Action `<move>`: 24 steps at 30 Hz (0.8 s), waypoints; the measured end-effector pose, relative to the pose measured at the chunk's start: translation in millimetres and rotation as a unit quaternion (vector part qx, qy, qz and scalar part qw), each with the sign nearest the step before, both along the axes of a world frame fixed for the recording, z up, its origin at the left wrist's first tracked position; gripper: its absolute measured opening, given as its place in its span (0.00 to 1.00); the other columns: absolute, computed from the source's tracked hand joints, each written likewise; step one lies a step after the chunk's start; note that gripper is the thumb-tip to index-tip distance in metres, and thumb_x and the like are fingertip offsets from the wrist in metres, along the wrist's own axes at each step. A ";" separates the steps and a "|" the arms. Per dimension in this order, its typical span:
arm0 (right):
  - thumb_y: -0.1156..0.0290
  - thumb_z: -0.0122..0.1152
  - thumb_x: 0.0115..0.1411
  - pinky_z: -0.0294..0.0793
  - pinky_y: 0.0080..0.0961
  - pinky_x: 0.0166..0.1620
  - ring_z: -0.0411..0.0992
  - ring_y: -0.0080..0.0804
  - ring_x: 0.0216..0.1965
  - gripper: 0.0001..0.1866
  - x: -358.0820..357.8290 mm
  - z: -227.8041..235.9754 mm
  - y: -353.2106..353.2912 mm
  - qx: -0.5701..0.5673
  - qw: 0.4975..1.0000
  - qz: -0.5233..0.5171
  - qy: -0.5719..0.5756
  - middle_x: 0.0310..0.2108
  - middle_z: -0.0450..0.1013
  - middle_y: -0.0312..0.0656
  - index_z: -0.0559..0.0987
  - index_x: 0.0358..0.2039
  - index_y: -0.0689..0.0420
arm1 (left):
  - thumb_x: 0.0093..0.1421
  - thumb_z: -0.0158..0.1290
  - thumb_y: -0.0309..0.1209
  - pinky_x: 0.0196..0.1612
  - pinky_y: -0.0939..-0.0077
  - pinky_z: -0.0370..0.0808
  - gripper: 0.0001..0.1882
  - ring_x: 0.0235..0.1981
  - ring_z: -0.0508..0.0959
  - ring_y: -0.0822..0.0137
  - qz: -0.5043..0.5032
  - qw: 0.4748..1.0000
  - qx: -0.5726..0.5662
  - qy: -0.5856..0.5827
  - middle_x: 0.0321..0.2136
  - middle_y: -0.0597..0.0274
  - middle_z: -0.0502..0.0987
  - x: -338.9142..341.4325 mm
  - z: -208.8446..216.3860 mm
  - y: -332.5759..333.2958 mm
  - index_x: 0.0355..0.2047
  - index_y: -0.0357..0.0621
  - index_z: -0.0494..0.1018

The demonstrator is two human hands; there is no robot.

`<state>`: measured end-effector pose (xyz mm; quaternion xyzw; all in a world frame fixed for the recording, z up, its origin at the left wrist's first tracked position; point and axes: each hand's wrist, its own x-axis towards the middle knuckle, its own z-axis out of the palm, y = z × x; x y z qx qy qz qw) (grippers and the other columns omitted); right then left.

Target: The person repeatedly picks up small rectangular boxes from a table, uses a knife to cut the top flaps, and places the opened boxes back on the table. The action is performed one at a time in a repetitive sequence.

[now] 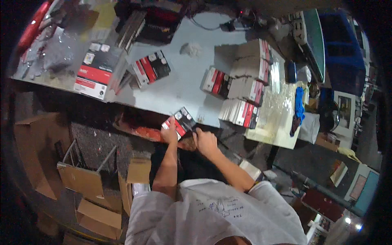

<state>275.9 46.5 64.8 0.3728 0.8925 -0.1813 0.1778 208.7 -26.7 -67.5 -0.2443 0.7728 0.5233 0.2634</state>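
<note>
My left hand (170, 132) grips the left side of a small flat red, black and white printed package (181, 121) and holds it tilted at the table's front edge. My right hand (205, 141) is closed close to the package's right edge, thumb toward it. Whatever its fingers pinch is too small and blurred to name. On the white table (175, 96) beyond, similar packages (151, 68) lie in a small pile. To the right, another such package (215, 81) sits beside tight rows of upright packages (245, 112).
A taller stack of like packages (94, 73) stands at the left, near clear plastic bags (61, 49). A crumpled white scrap (190, 50) lies mid-table. Open cardboard boxes (98, 218) and a stool (83, 179) are on the floor at left. Blue cloth (299, 106) hangs at right.
</note>
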 end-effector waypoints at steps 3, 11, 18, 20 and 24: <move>0.62 0.50 0.56 0.71 0.46 0.26 0.71 0.54 0.22 0.12 9.4 3.5 -2.1 -0.021 1.000 0.003 -0.001 0.18 0.71 0.55 0.72 0.30 0.58 | 0.44 0.60 0.51 0.30 0.66 0.71 0.26 0.24 0.77 0.60 -0.015 0.999 -0.020 0.044 0.22 0.54 0.78 -1.7 4.4 -1.4 0.26 0.36 0.76; 0.59 0.49 0.56 0.73 0.46 0.27 0.72 0.53 0.23 0.14 -10.5 -41.7 -5.0 -0.011 0.999 -0.014 -0.046 0.21 0.72 0.54 0.72 0.29 0.59 | 0.46 0.60 0.46 0.29 0.67 0.71 0.23 0.24 0.77 0.60 0.034 0.997 0.066 -0.026 0.22 0.55 0.78 6.3 -30.5 -2.3 0.25 0.34 0.76; 0.58 0.51 0.55 0.73 0.41 0.28 0.73 0.48 0.24 0.14 -5.4 -10.1 -2.1 -0.001 0.996 0.038 -0.079 0.23 0.73 0.51 0.73 0.32 0.57 | 0.44 0.61 0.50 0.29 0.67 0.70 0.25 0.23 0.76 0.64 -0.014 0.999 0.024 0.025 0.21 0.56 0.77 -5.8 -19.1 -9.5 0.25 0.35 0.76; 0.59 0.51 0.56 0.72 0.41 0.27 0.73 0.48 0.24 0.15 13.0 13.3 1.6 0.022 0.999 0.028 -0.021 0.22 0.73 0.51 0.73 0.34 0.57 | 0.44 0.61 0.50 0.29 0.67 0.70 0.25 0.23 0.76 0.63 -0.020 0.999 0.035 0.032 0.21 0.56 0.77 -7.4 -13.9 -10.8 0.25 0.35 0.76; 0.61 0.51 0.56 0.72 0.41 0.27 0.72 0.49 0.24 0.15 17.7 18.6 6.9 0.017 0.998 0.049 0.040 0.21 0.72 0.51 0.72 0.38 0.58 | 0.45 0.61 0.50 0.29 0.66 0.71 0.25 0.24 0.77 0.63 -0.040 0.999 0.036 0.000 0.23 0.56 0.78 -11.0 -12.3 -11.6 0.24 0.35 0.76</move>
